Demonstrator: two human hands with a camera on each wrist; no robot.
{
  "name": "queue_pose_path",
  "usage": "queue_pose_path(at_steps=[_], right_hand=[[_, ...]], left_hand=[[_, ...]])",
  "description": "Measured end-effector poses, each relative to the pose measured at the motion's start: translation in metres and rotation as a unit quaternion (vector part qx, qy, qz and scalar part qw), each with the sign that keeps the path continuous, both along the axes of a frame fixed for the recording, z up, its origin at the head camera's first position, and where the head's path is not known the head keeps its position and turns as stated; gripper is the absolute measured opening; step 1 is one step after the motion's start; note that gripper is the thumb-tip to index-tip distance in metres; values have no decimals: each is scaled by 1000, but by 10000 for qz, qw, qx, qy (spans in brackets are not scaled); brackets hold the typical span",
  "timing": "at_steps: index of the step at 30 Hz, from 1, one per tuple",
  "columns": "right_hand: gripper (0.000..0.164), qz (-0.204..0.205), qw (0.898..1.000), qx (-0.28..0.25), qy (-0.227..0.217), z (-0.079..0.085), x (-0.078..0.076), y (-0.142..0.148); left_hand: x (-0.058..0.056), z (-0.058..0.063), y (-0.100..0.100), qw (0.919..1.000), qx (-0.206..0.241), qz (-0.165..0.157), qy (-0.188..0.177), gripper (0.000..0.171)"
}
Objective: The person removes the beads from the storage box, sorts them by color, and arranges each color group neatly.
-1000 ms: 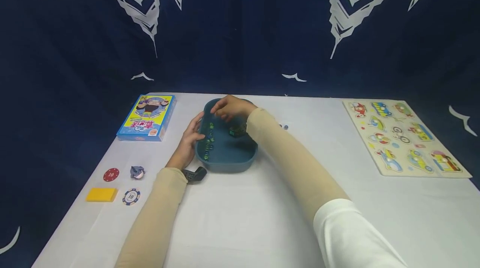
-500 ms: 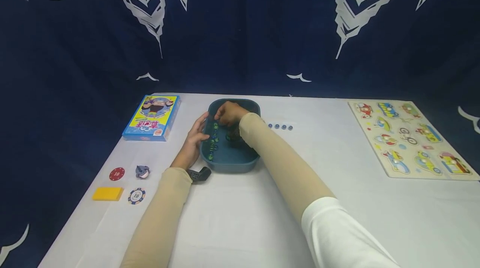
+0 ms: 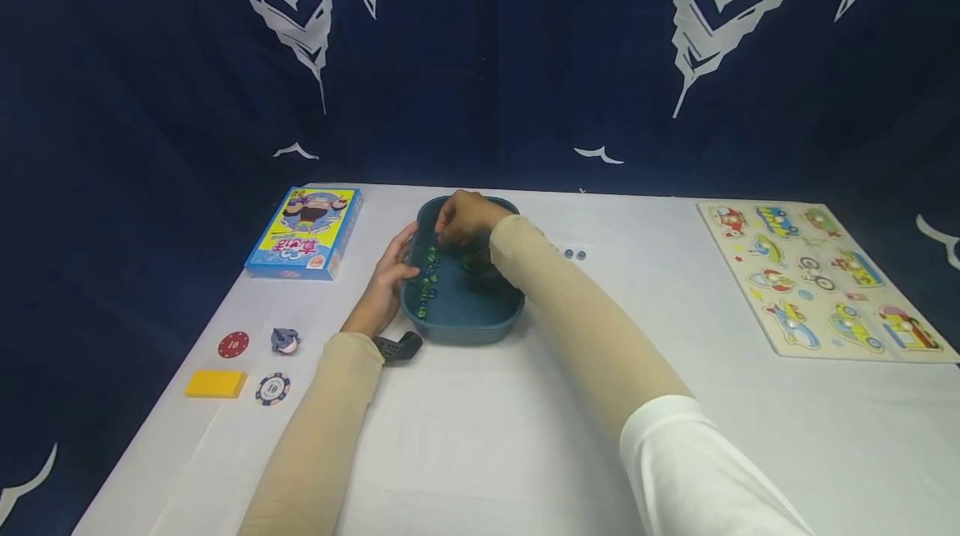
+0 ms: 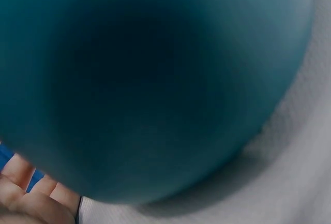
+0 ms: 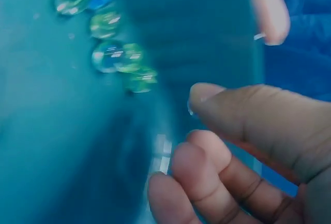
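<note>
A blue-green tub stands on the table, with a line of green and blue glass marbles along its left side. My left hand rests against the tub's left wall, fingers fairly straight along it. Over the far left part of the tub, my right hand pinches a small glassy marble, mostly hidden behind the thumb. The other right fingers are curled. Beneath the right wrist lies a dark object, its kind unclear. In the left wrist view, the tub's outer wall fills most of the picture.
Right of the tub, blue marbles lie partly behind the right sleeve. At left are a boxed game, red chip, shark-like figure, yellow block and white-blue chip. A picture puzzle board lies far right.
My right hand dipped lower into the tub and then rose slightly at its far left. Its sleeve again covers part of the blue marble row. My left hand stays against the tub.
</note>
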State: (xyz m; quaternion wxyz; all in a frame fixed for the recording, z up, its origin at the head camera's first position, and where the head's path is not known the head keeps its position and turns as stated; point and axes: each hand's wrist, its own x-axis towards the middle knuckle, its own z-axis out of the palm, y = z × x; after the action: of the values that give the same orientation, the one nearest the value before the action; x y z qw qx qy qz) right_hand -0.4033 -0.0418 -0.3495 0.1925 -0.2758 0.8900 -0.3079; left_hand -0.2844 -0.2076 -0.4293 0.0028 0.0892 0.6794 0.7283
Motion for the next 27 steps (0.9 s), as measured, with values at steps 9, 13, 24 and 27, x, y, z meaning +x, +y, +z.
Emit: queue_pose_path(at_steps=[9, 13, 24, 27], right_hand=[[14, 875, 9903, -912, 570, 23, 13, 43], [18, 792, 9820, -1635, 515, 23, 21, 70], [26, -349, 9592, -2729, 660, -1, 38, 147], [27, -674, 9580, -2698, 696, -10, 38, 167]], left_hand=[[-3, -1, 1, 9999, -6, 63, -90, 82], [-3, -2, 2, 9999, 33, 50, -93, 83], [0, -3, 1, 9999, 105, 44, -6, 82], [-1, -3, 2, 9999, 113, 42, -32, 82]])
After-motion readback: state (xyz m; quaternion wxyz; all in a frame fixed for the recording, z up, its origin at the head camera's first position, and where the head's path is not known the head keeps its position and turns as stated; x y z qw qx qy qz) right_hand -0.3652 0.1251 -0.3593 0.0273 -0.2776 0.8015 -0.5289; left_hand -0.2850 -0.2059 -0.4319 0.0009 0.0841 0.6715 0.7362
